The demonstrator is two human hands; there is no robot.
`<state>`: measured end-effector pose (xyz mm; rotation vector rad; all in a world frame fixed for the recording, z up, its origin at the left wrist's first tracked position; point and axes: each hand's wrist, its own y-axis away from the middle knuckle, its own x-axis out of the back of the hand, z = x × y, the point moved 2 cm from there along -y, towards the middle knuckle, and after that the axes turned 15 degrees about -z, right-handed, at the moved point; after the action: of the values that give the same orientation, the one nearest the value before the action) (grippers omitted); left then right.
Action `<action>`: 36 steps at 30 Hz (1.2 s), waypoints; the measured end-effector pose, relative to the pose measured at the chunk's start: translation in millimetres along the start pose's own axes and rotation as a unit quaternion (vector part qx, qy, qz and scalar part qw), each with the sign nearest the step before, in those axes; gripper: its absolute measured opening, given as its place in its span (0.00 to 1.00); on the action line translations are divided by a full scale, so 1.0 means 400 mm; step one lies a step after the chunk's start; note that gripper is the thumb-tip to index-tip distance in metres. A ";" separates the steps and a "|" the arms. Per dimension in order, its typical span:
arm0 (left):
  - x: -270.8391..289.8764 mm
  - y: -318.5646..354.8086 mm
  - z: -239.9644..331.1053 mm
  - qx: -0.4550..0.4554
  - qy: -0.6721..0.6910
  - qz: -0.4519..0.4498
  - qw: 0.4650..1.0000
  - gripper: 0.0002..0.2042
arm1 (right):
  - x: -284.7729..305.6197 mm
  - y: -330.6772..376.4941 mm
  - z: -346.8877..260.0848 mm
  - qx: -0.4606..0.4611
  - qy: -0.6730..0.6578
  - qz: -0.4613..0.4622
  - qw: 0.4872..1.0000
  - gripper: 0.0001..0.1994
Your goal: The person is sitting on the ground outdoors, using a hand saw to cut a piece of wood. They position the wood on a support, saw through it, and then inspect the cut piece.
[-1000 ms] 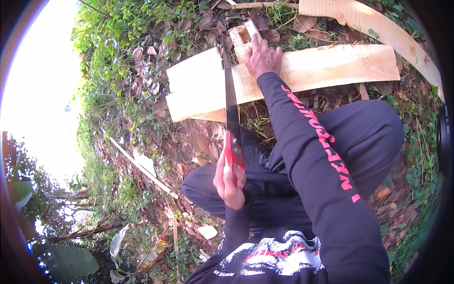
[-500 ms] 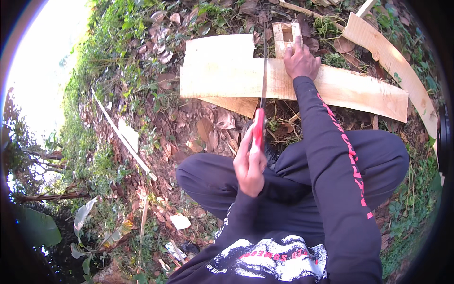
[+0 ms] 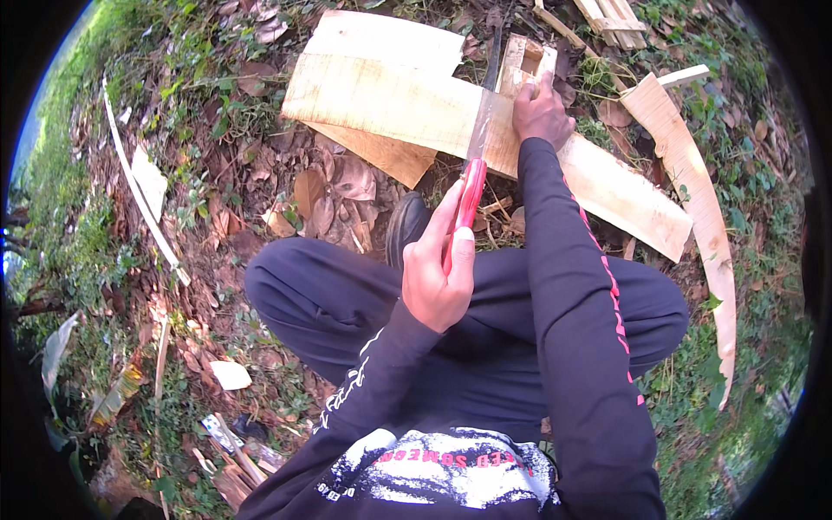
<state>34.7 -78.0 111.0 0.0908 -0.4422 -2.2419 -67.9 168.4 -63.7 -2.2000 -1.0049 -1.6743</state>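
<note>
My left hand (image 3: pixel 438 282) is closed around the red handle of a hand saw (image 3: pixel 468 195). Its grey blade (image 3: pixel 482 117) lies across a long pale wooden plank (image 3: pixel 390 95) on the leaf-covered ground. My right hand (image 3: pixel 542 113) presses down on the plank just right of the blade, with its fingers against a small hollow wooden block (image 3: pixel 527 61). I am squatting in dark trousers, and a black shoe (image 3: pixel 404 227) sits below the plank's near edge.
A second board (image 3: pixel 381 156) lies under the plank. A long curved wood slab (image 3: pixel 702 217) lies to the right and a slatted wooden piece (image 3: pixel 611 17) at the top. Thin strips (image 3: pixel 139 191) and scraps lie on the left among grass and dry leaves.
The view has swung, so the plank now sits higher and further right. My left hand has pushed the saw forward along the cut. My right hand stays pressed on the plank.
</note>
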 end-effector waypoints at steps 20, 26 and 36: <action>0.030 0.177 -0.012 -0.013 -0.004 -0.028 1.000 0.26 | -0.012 0.009 -0.006 0.012 0.020 0.026 0.999 0.29; 0.019 -0.023 -0.047 0.001 0.011 -0.023 1.000 0.25 | -0.003 0.002 0.003 0.022 0.020 0.038 0.999 0.28; 0.030 0.062 -0.052 -0.005 0.068 -0.016 0.998 0.27 | -0.022 0.001 0.007 0.019 0.023 0.067 0.997 0.27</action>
<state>49.3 -107.5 101.0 0.2455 -0.3588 -2.2513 -66.6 166.3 -72.5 -2.1434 -0.8513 -1.6242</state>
